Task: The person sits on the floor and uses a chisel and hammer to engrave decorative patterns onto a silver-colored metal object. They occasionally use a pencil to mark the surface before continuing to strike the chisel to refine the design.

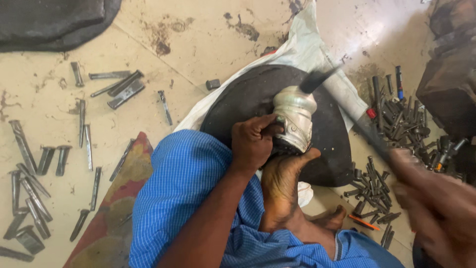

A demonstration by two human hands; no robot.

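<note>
My left hand (254, 141) grips the lower end of a silvery ribbed metal part (296, 118) that lies on a round black rubber pad (238, 106). My bare foot (283, 186) presses against the same part from below. My right hand (436, 198), blurred with motion at the right, holds a long hammer (347, 106); its dark head is above the top of the silver part.
Many dark metal chisels and punches (119, 89) lie scattered on the stained floor at left. A heap of small bolts and bits (396, 124) sits at right beside a dark metal block (446, 84). White cloth (307, 47) lies under the pad. A black mat (54, 22) is top left.
</note>
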